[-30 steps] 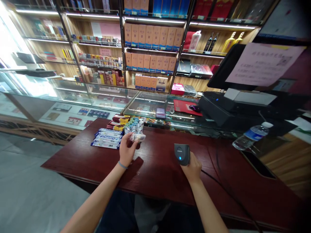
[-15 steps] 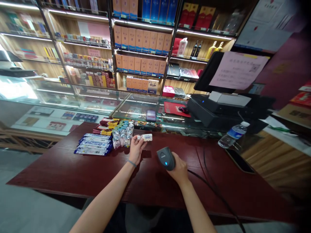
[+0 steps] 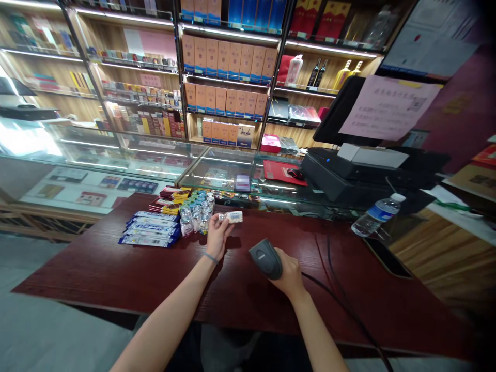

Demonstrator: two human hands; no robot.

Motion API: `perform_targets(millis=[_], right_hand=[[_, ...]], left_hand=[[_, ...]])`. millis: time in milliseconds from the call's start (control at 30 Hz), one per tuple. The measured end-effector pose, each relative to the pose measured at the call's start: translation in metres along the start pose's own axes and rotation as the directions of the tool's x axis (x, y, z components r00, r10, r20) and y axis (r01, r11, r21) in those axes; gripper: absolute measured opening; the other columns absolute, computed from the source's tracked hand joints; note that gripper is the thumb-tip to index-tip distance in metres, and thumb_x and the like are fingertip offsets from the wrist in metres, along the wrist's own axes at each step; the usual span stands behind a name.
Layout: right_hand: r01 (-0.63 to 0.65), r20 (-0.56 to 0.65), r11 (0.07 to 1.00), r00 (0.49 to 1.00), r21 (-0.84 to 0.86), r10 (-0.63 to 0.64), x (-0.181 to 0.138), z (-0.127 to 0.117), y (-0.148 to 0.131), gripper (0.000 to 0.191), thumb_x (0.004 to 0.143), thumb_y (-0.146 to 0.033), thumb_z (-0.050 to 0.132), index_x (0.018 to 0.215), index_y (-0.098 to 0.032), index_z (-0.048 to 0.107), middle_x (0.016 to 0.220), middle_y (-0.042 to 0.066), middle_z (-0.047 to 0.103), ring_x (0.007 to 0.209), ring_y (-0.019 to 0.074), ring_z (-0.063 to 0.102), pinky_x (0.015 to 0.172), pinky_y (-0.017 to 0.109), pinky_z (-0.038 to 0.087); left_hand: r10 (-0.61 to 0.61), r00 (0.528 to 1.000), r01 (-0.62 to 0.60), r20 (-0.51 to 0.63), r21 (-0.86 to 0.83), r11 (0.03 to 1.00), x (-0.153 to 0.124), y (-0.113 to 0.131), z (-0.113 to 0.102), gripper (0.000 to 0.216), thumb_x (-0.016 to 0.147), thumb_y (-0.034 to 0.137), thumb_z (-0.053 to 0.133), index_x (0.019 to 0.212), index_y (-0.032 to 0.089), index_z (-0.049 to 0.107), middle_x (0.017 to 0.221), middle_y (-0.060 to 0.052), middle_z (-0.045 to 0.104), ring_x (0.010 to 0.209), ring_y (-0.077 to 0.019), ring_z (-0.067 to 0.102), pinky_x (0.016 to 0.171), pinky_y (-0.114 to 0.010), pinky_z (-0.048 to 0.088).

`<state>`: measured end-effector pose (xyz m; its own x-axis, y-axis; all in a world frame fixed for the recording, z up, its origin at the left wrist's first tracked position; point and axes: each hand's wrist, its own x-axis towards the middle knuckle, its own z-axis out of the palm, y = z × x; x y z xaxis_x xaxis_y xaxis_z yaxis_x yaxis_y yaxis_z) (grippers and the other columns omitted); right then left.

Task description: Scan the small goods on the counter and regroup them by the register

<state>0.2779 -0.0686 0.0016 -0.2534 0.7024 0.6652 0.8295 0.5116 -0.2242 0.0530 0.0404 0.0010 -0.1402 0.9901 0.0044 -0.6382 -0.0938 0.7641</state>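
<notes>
My left hand (image 3: 217, 232) grips a small clear jar (image 3: 233, 217) on its side, its white barcode label turned up. Close by that hand stand several small clear jars with silvery lids (image 3: 196, 217). Left of them lie several blue-and-white long packets (image 3: 151, 228) in a row, and behind these a stack of red and yellow packets (image 3: 170, 200). A dark grey barcode scanner (image 3: 265, 258) is wrapped in my right hand (image 3: 290, 273), its head pointing up and left toward the held jar, with a gap between them. No blue light shows on the scanner.
The scanner's black cable (image 3: 341, 299) runs across the dark red table (image 3: 116, 279) to the front right. A water bottle (image 3: 378, 214) and a phone (image 3: 388, 258) are at the right. Behind stand a glass counter (image 3: 220, 160), a black monitor (image 3: 337, 113) and a red mouse pad (image 3: 279, 173).
The blue light on the scanner has gone out. My right hand has tilted the scanner slightly. My left hand keeps the jar in nearly the same spot.
</notes>
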Motion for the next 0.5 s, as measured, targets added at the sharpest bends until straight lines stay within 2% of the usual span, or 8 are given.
perform_targets(millis=[133, 200, 300, 367, 500], right_hand=[[-0.063, 0.033, 0.998, 0.997, -0.008, 0.063, -0.002, 0.004, 0.000, 0.043, 0.077, -0.030, 0.058, 0.117, -0.017, 0.056, 0.100, 0.011, 0.072, 0.087, 0.0249, 0.072, 0.075, 0.034, 0.058], [-0.093, 0.049, 0.995, 0.994, -0.018, 0.094, -0.001, 0.004, -0.001, 0.044, 0.077, -0.031, 0.057, 0.118, -0.017, 0.057, 0.103, 0.012, 0.072, 0.091, 0.0259, 0.071, 0.079, 0.037, 0.058], [-0.095, 0.016, 0.995, 0.995, -0.030, 0.096, 0.003, -0.003, 0.002, 0.042, 0.078, -0.031, 0.055, 0.117, -0.016, 0.058, 0.104, 0.013, 0.072, 0.094, 0.0257, 0.070, 0.083, 0.037, 0.057], [-0.109, -0.021, 0.992, 0.994, -0.057, 0.108, 0.003, -0.013, 0.011, 0.038, 0.079, -0.031, 0.053, 0.114, -0.016, 0.058, 0.102, 0.012, 0.072, 0.093, 0.0250, 0.070, 0.083, 0.037, 0.056], [-0.166, -0.068, 0.974, 0.985, -0.155, 0.157, -0.010, -0.044, 0.039, 0.031, 0.081, -0.032, 0.054, 0.107, -0.017, 0.060, 0.094, 0.010, 0.071, 0.087, 0.0242, 0.069, 0.079, 0.035, 0.056]], left_hand=[[0.003, 1.000, -0.003, 0.018, -0.007, 1.000, -0.001, 0.002, 0.000, 0.047, 0.073, 0.033, 0.077, 0.107, 0.025, 0.045, 0.106, 0.000, 0.062, 0.096, -0.0135, 0.066, 0.096, -0.040, 0.053], [0.011, 0.999, -0.012, 0.035, 0.041, 0.999, -0.003, 0.002, 0.000, 0.048, 0.074, 0.035, 0.076, 0.109, 0.025, 0.044, 0.103, 0.000, 0.063, 0.095, -0.0139, 0.066, 0.094, -0.040, 0.053], [0.068, 0.996, -0.079, 0.060, 0.211, 0.974, -0.008, 0.000, 0.002, 0.046, 0.075, 0.039, 0.073, 0.109, 0.024, 0.045, 0.099, -0.001, 0.063, 0.091, -0.0142, 0.066, 0.088, -0.035, 0.054], [0.118, 0.988, -0.148, 0.103, 0.352, 0.924, -0.011, -0.003, 0.009, 0.045, 0.075, 0.040, 0.073, 0.106, 0.022, 0.047, 0.097, -0.001, 0.063, 0.089, -0.0144, 0.065, 0.084, -0.031, 0.053], [0.092, 0.957, -0.236, 0.276, 0.551, 0.800, -0.008, -0.019, 0.040, 0.041, 0.072, 0.037, 0.075, 0.101, 0.019, 0.052, 0.091, -0.002, 0.063, 0.082, -0.0153, 0.064, 0.076, -0.028, 0.051]])
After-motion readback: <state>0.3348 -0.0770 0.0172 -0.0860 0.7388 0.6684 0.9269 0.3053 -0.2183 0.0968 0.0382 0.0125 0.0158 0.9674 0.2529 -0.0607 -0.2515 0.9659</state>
